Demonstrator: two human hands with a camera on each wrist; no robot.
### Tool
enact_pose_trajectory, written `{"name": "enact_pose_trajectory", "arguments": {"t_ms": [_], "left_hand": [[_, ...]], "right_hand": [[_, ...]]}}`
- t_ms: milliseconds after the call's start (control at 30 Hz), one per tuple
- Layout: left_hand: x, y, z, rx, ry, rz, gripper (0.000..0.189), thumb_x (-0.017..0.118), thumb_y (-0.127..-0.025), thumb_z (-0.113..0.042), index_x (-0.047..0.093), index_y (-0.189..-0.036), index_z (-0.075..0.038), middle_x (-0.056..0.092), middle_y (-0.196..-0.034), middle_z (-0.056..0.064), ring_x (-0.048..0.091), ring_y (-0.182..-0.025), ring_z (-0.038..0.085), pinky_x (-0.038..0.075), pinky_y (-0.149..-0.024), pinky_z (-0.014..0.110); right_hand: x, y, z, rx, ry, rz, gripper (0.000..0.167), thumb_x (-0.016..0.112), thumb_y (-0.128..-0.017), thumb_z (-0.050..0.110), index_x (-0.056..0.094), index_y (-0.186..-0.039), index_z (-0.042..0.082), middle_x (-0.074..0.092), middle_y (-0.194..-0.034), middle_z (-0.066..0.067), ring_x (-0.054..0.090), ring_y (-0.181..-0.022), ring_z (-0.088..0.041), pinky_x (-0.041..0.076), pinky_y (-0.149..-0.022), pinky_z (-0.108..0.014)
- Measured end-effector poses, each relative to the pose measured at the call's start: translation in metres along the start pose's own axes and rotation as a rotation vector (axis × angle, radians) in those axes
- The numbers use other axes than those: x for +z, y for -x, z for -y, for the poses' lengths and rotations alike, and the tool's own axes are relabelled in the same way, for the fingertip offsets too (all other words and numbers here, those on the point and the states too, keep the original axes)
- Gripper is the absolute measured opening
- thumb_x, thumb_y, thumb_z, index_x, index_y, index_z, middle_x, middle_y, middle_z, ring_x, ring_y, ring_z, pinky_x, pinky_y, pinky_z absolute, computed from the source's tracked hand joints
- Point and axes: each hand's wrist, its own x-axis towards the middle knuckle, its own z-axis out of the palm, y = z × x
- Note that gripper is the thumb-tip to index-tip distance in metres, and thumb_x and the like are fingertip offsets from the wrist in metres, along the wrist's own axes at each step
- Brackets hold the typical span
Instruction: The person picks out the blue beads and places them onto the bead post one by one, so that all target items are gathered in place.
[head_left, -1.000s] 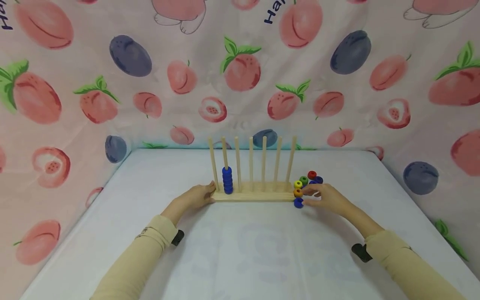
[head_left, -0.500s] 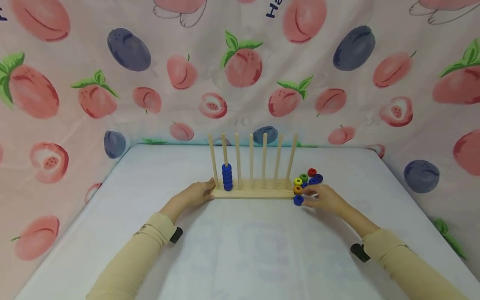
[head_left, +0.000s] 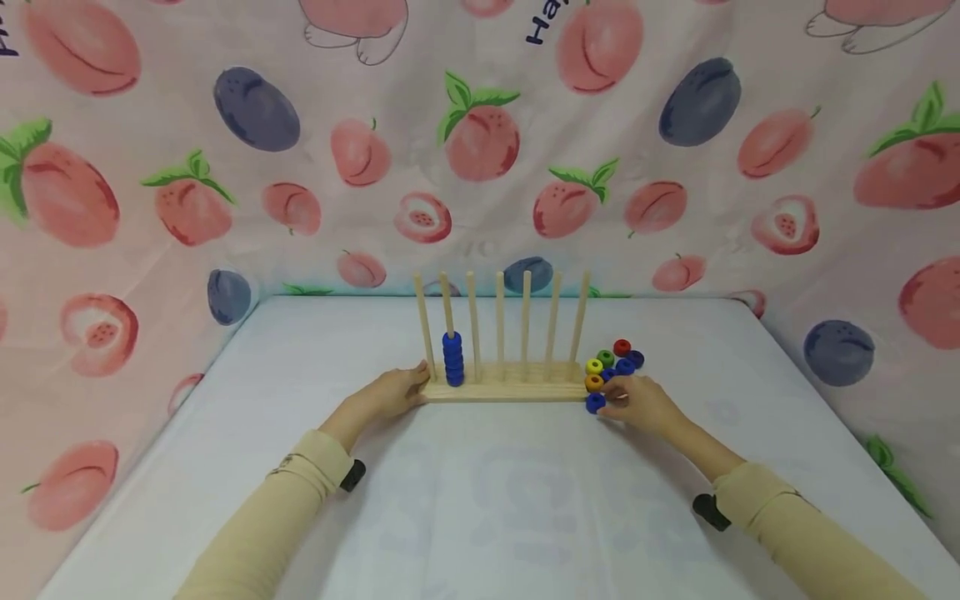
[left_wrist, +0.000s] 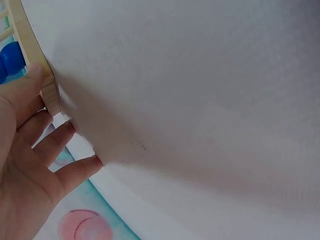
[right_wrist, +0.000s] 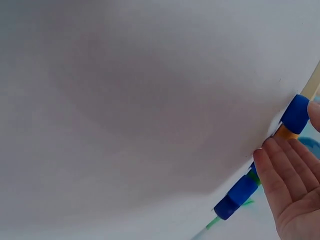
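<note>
A wooden abacus (head_left: pixel 510 390) with a row of upright rods stands on the table. Several blue beads (head_left: pixel 453 360) are stacked on the second rod from the left. My left hand (head_left: pixel 393 392) grips the left end of the base, thumb on top, as the left wrist view also shows. Beside the base's right end, my right hand (head_left: pixel 641 404) has its thumb at a loose blue bead (head_left: pixel 596 403). In the right wrist view its fingers (right_wrist: pixel 287 170) are fairly straight, apart from that bead, near an orange bead (right_wrist: pixel 286 133).
Behind the right hand lies a cluster of loose beads: a yellow bead (head_left: pixel 593 367), a green bead (head_left: pixel 605 358), a red bead (head_left: pixel 622 347) and some blue ones. A white cloth (head_left: pixel 480 500) covers the table, and a fruit-print curtain (head_left: pixel 480 208) hangs behind.
My right hand has shifted slightly, with its fingers lower and nearer the front blue bead. The left hand keeps its grip on the base. The beads look the same.
</note>
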Motion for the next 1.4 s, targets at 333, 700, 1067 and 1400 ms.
{"name": "enact_pose_trajectory", "arguments": {"t_ms": [333, 700, 1067, 1400], "left_hand": [[0.000, 0.002, 0.002, 0.001, -0.008, -0.009, 0.053, 0.055, -0.095, -0.016, 0.037, -0.140, 0.005, 0.034, -0.146, 0.024, 0.047, -0.125, 0.042, 0.040, -0.106, 0.049], [-0.001, -0.002, -0.006, -0.020, -0.019, 0.001, 0.052, 0.053, -0.096, -0.017, 0.037, -0.141, 0.004, 0.034, -0.146, 0.024, 0.048, -0.124, 0.042, 0.040, -0.106, 0.049], [-0.001, 0.001, -0.003, -0.035, 0.010, 0.009, 0.056, 0.052, -0.097, -0.019, 0.031, -0.143, 0.005, 0.032, -0.147, 0.024, 0.045, -0.127, 0.041, 0.038, -0.108, 0.048], [0.003, 0.003, -0.002, -0.021, 0.012, -0.024, 0.052, 0.051, -0.097, -0.017, 0.035, -0.140, 0.008, 0.029, -0.148, 0.025, 0.039, -0.131, 0.042, 0.033, -0.111, 0.049]], "right_hand": [[0.008, -0.004, 0.007, -0.023, 0.108, -0.026, 0.042, 0.077, -0.078, 0.027, 0.066, -0.102, -0.006, 0.069, -0.083, -0.010, 0.062, -0.074, -0.017, 0.056, -0.067, -0.034], [-0.002, -0.008, 0.012, -0.053, 0.169, -0.021, 0.026, 0.076, -0.079, 0.021, 0.062, -0.083, -0.001, 0.046, -0.060, 0.001, 0.039, -0.056, -0.010, 0.029, -0.049, -0.020], [0.001, -0.007, 0.011, -0.053, 0.116, 0.020, 0.029, 0.074, -0.080, 0.017, 0.064, -0.093, -0.006, 0.055, -0.069, -0.002, 0.045, -0.063, -0.012, 0.036, -0.054, -0.021], [-0.001, -0.010, 0.012, -0.053, 0.109, 0.038, 0.023, 0.074, -0.080, 0.017, 0.060, -0.083, -0.001, 0.050, -0.065, 0.000, 0.042, -0.059, -0.011, 0.032, -0.051, -0.020]]}}
